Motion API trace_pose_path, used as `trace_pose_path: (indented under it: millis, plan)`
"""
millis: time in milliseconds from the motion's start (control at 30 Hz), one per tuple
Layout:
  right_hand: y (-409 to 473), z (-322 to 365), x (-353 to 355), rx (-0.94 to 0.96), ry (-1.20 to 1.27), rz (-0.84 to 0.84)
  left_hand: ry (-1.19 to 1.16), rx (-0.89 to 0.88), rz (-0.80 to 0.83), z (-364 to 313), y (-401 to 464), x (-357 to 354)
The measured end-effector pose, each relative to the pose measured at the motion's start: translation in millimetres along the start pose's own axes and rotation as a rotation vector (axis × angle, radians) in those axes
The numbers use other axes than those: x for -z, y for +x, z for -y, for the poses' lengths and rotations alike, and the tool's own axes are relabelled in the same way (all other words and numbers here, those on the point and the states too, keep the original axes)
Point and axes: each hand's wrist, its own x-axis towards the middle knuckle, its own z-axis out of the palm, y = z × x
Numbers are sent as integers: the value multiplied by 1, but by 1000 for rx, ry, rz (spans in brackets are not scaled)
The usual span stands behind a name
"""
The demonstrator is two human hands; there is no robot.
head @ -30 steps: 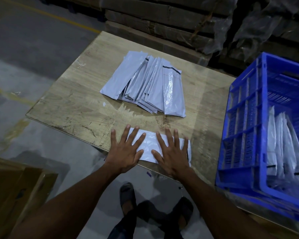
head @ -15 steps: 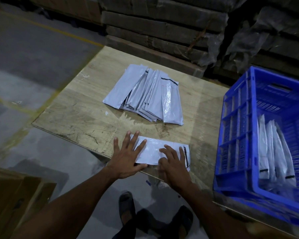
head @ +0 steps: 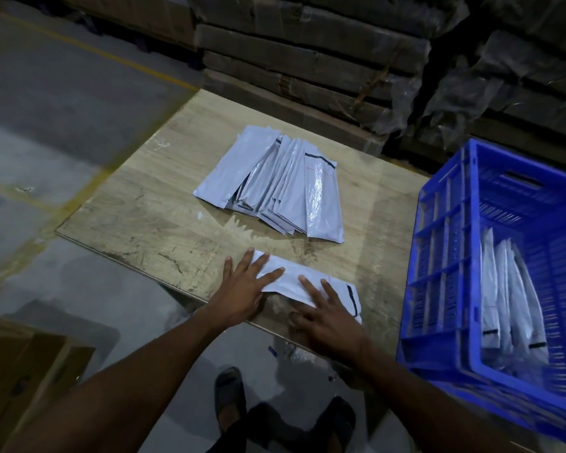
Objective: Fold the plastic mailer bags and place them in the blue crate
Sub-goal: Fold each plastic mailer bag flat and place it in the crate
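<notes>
A folded mailer bag [head: 303, 282] is pressed flat near the front edge of the wooden table [head: 151, 220], with the left hand [head: 242, 289] laid on its left end and the right hand [head: 324, 317] on its right part, fingers of both straight and spread, nothing gripped. A fanned pile of unfolded mailer bags [head: 275, 188] is seen further back on the table, well apart from the hands, while several folded bags [head: 510, 295] are stood upright inside the blue crate [head: 438, 256] at the right

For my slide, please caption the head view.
Both hands, left and right, press a mailer bag flat beside the blue crate.
</notes>
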Motion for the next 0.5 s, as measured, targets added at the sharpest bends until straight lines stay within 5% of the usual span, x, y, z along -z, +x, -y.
trace_pose_path:
  millis: [267,500]
  plan:
    - [0,-38,62,-188,179,-168,-159,171,-227,-9,-3,-17]
    - [-37,-95,110,-537,346,-511,73,126,18,-72,26,-25]
